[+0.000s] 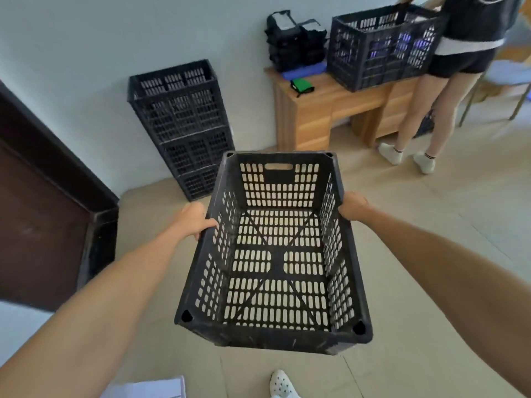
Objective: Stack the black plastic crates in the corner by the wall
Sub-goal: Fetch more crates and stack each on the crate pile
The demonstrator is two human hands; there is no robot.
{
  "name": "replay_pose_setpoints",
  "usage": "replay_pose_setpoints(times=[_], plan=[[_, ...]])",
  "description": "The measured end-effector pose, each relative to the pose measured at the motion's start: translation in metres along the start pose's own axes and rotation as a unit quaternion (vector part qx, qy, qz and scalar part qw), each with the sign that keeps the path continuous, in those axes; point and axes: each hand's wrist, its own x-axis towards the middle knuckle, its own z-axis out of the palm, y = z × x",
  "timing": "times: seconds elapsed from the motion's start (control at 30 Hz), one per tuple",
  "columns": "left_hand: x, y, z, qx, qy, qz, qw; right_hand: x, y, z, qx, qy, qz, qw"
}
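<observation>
Black crate [277, 262] is held in the air in front of the person, over the floor [431, 254], open top facing the camera, empty, tilted a bit with its far end higher. Floor tiles show through the slotted bottom.

Left hand [195, 222] grips the crate's left long rim, with the fingers curled over the rim and into the crate. Right hand [353, 208] grips the right long rim opposite. It is wrapped on the rim, and the fingertips are hidden behind the wall. Both arms are stretched forward.

Stack of crates [184, 127] stands on the floor against the wall [115, 38], between the dark door [43, 225] on the left and the wooden desk [313, 116] on the right. There are several black crates one on top of another, and I cannot tell the exact count. The held crate is near the stack but apart from it, on the camera side.

On the desk, a second black crate [382, 50] sits on the right part of the top with blue-purple items inside. A pile of black bags [296, 44] is at the back left corner, beside that crate. A blue flat item [304, 70] lies in front of the bags, and a green item [301, 86] lies near the front left edge.

Another person [459, 53] stands at the desk's right end, with hands at the desk crate's rim. A chair [505, 79] stands behind them at the right.

A white perforated shoe [281, 386] is on the floor at the bottom edge, below the held crate. Papers [149, 389] are at the bottom left.
</observation>
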Motion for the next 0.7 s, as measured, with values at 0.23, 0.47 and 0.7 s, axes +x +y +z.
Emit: replay_pose_setpoints(times=[0.23,0.47,0.7], plan=[[0.069,-0.101,-0.108,0.018,0.093,-0.072,0.993,0.109,-0.158,-0.032,-0.005,0.02,-0.077,0.997],[0.179,-0.16,-0.211,0.046,0.171,-0.113,0.978,0.221,-0.303,-0.099,-0.011,0.064,-0.151,0.986],[0.302,-0.212,-0.32,0.093,0.208,-0.157,0.961,0.346,-0.434,-0.168,0.05,0.087,-0.212,0.972]])
